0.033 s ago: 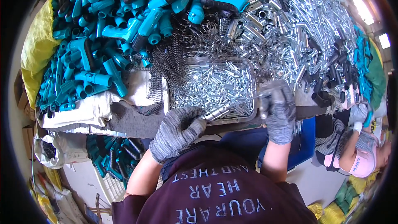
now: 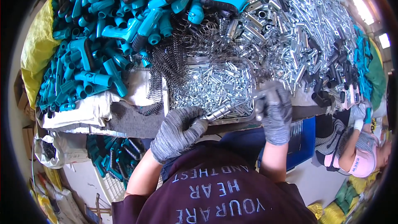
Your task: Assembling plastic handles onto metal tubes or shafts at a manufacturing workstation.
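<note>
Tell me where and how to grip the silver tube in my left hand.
Likely best: grip the silver tube by its near left end, coming from the left. It slants away to the right, so that hold leaves the far end exposed toward the right hand.

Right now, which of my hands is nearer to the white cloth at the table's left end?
Left. Your left hand, holding a silver tube, is to the right of the white cloth; your right hand is farther right, past the parts tray.
</note>
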A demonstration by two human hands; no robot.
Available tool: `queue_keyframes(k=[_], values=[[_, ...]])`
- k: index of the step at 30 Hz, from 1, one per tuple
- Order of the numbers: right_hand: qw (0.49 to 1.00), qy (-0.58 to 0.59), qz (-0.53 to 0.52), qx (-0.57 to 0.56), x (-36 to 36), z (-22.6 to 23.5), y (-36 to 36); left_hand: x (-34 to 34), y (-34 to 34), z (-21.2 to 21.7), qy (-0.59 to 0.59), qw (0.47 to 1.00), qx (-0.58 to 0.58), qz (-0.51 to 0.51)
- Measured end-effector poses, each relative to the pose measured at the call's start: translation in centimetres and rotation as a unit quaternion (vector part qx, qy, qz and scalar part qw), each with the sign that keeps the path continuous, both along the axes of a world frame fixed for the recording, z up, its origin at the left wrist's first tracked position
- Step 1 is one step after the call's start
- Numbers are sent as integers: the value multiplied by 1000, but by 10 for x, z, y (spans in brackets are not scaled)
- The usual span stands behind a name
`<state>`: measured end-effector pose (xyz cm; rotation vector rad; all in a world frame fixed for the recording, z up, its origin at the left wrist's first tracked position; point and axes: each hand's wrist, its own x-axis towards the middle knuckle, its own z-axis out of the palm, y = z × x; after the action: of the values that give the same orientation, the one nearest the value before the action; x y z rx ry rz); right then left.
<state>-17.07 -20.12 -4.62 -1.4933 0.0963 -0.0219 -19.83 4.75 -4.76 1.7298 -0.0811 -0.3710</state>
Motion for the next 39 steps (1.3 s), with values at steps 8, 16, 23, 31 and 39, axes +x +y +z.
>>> queue_keyframes(k=[8, 16, 23, 31, 39], values=[[992, 70, 8, 106, 0, -6, 9, -4, -12, 7, -83, 995, 57, 27], [993, 50, -14, 111, 1, -3, 12, -1, -13, 6, -76, 995, 50, 28], [996, 28, -22, 86, 6, 1, 9, 2, -9, 2, -67, 996, 55, 22], [992, 94, 35, 80, 1, 0, 25, 8, -15, 11, -71, 995, 75, 8], [988, -74, 81, -107, 8, -9, 19, 11, -14, 7, -32, 999, 1, 21]])
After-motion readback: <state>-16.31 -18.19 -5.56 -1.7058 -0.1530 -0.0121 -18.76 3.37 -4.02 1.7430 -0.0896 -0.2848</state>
